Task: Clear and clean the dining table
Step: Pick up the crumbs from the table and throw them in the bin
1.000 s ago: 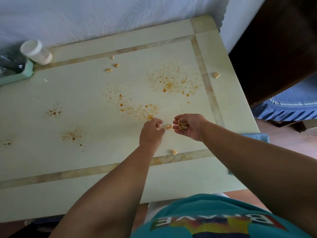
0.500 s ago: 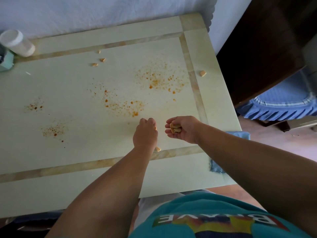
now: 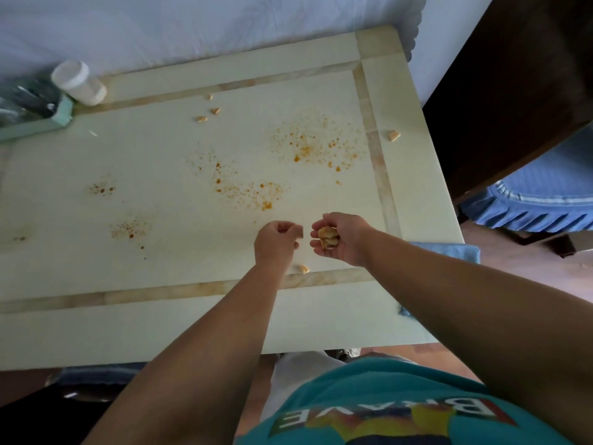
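Teal shirt (image 3: 401,409) at the near edge, both bare forearms reaching out over the dining table (image 3: 192,329). Blue cloth (image 3: 449,250) hangs off the table's right edge, partly hidden by the right arm.

One food scrap (image 3: 302,268) lies on the table just near-right of the left wrist, beside the near inlay strip.

Left hand (image 3: 276,240): over the table, fingers curled in, tips bunched toward the right hand. Cannot tell whether it's pinching a piece; motion blur at the tips.

Right hand (image 3: 340,239): palm up, cupped, fingers curled round a small pile of scraps (image 3: 328,237). Just beside the left hand, not touching.

Farther out, orange sauce spatter (image 3: 250,187) mid-table, a second patch (image 3: 314,146) far-right of it, smaller specks (image 3: 130,229) and (image 3: 102,188) on the left.

One scrap (image 3: 393,135) sits alone on the right border. Three small crumbs (image 3: 210,110) lie near the far inlay strip.

Far-left corner: a white capped jar (image 3: 80,83) lying tilted, next to a pale green tray (image 3: 64,114) with blurred contents.

White cloth (image 3: 224,24) beyond the far edge.
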`<state>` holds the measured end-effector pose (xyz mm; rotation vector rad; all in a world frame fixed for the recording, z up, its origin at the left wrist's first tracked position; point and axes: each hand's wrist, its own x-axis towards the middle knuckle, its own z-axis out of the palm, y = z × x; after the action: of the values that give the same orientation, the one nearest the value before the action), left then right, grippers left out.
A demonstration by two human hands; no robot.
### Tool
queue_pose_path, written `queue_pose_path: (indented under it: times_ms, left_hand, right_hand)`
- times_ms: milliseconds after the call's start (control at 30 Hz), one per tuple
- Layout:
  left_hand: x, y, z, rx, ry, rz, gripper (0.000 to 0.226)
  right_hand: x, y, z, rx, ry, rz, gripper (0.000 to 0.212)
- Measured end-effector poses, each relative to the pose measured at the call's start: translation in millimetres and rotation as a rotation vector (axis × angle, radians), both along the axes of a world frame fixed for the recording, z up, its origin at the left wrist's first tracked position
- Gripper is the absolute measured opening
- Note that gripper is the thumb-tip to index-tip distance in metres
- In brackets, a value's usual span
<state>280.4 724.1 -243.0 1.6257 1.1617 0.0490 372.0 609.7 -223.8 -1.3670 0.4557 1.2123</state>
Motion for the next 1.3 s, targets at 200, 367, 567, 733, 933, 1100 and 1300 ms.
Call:
queue_pose_path:
  times_ms: [200, 367, 567, 733, 933, 1100, 1300]
  left_hand:
    - [6.2, -9.7, 22.3, -0.169, -0.114, -0.063, 0.011]
    - [-0.7, -6.9, 16.5, -0.105, -0.125, -0.189, 0.012]
    - [-7.3, 9.9, -0.7, -0.005, -0.013, -0.040, 0.010]
    - [-19.1, 3.5, -18.8, 0.130, 0.253, -0.387, 0.018]
    - [-23.8, -7.7, -31.4, 0.372, 0.305, -0.687, 0.031]
    - [-15.2, -3.4, -34.2, 0.430, 0.349, -0.761, 0.019]
    - [1.3, -13.2, -26.2, 0.200, 0.233, -0.472, 0.020]
  right_hand:
    - [-2.8, 5.2, -3.5, 0.062, 0.063, -0.050, 0.027]
    - [-5.4, 7.4, -2.6, 0.073, 0.097, -0.081, 0.025]
    - [1.1, 4.9, -0.7, 0.038, 0.041, 0.024, 0.010]
    - [8.7, -0.9, -4.7, 0.025, 0.043, -0.009, 0.019]
    - [10.9, -9.4, -9.2, -0.047, 0.041, 0.029, 0.019]
    - [10.0, -16.8, -13.4, -0.085, 0.048, 0.052, 0.018]
    - [8.1, -29.9, -15.6, -0.122, 0.056, 0.062, 0.015]
